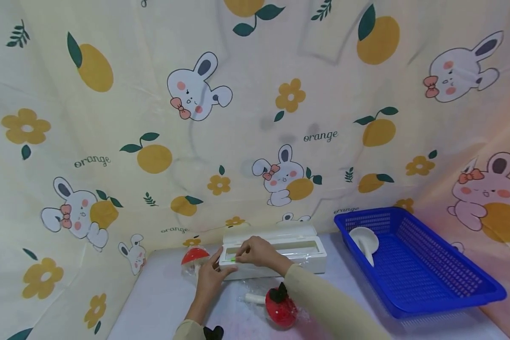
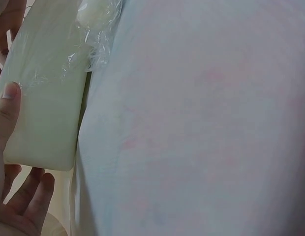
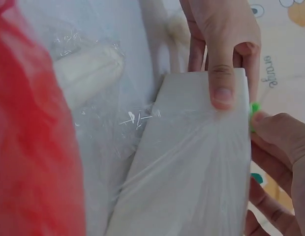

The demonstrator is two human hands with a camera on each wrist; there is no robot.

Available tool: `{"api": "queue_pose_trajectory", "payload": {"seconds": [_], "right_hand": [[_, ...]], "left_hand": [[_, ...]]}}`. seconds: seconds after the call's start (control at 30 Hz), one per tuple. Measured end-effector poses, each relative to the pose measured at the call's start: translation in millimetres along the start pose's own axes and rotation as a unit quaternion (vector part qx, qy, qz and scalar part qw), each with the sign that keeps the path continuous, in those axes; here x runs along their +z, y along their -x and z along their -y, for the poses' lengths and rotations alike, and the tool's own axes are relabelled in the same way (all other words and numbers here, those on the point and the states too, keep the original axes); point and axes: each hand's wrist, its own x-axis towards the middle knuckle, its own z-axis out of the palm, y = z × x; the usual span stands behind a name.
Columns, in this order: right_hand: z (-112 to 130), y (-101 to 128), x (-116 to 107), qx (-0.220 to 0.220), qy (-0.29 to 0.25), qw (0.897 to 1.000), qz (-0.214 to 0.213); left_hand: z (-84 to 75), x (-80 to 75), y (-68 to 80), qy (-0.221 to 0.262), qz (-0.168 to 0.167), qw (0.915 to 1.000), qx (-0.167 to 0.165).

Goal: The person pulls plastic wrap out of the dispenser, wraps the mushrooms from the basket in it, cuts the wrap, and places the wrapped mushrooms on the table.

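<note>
A long white cling film dispenser box (image 1: 316, 265) lies at the back of the table, its lid (image 1: 276, 231) raised behind it. My left hand (image 1: 210, 278) grips the left end, thumb on the front and fingers round the side. At that same end my right hand (image 1: 257, 252) pinches a small bright green piece (image 3: 255, 109) at the box's top edge. Clear film (image 3: 192, 152) drapes over the front face, creased and pulled toward the left end. In the left wrist view the left thumb (image 2: 10, 105) presses the front of the box.
A red mushroom-shaped object with a white stalk (image 1: 255, 299), wrapped in clear plastic, lies in front of the box. Another red-capped wrapped one (image 1: 195, 255) is left of it. At right stands a blue basket (image 1: 433, 283) holding a white ladle (image 1: 364, 238). A printed cloth hangs behind.
</note>
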Motion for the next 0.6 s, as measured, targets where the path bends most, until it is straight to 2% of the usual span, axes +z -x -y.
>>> {"api": "queue_pose_trajectory", "payload": {"seconds": [0.13,0.27,0.4,0.6], "right_hand": [[0,5,-7,0.003,0.036,0.999,0.0],[-10,16,-23,0.002,0.057,0.998,-0.004],[-23,32,-41,0.01,0.076,0.997,-0.006],[-41,60,-63,0.026,0.102,0.994,-0.009]], "left_hand": [[1.5,0.4,-0.7,0.005,0.003,1.0,-0.003],[3.3,1.9,-2.8,0.005,0.0,1.0,0.003],[5.5,0.2,-3.6,0.009,-0.009,0.9999,0.007],[5.6,1.6,-2.7,0.013,0.009,0.9999,0.003]]}}
